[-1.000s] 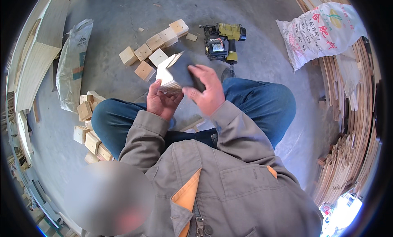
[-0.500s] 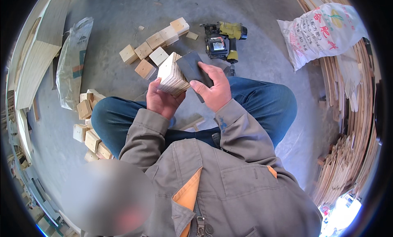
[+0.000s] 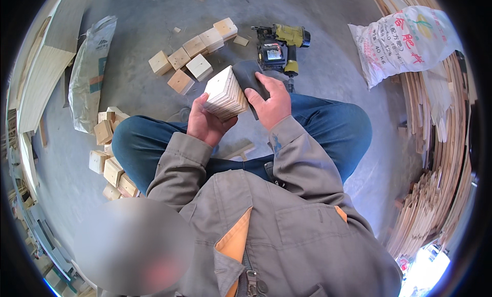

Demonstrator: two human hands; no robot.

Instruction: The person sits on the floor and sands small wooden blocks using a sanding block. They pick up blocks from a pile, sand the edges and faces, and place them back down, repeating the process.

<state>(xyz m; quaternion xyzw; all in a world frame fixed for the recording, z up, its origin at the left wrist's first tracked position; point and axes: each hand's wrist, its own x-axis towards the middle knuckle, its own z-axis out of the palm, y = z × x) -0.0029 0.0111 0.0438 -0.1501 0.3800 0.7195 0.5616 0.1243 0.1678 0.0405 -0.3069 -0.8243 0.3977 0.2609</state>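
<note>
My left hand [image 3: 206, 124] grips a layered plywood block [image 3: 224, 96] from below and its left side, holding it tilted above my lap. The block has a pale top face, and striped ply edges show on its sides. In my right hand [image 3: 272, 101] is a dark grey sheet of sandpaper [image 3: 247, 74], pinched with the thumb on the near face and the fingers behind. The sheet lies against the block's right side and is slightly curved. How far the fingers wrap behind it is hidden.
Beyond my hands, several wooden blocks [image 3: 199, 66] stand on the floor. A yellow-and-black nail gun [image 3: 288, 36] lies right of them. More blocks [image 3: 113, 170] are piled by my left knee. A white sack [image 3: 405, 43] rests on stacked wood strips [image 3: 435, 158] at right; plywood sheets [image 3: 48, 87] stand at left.
The block and my left hand have shifted slightly right. My right hand has moved a little up and right with the sandpaper, which now bends more along the block's side.
</note>
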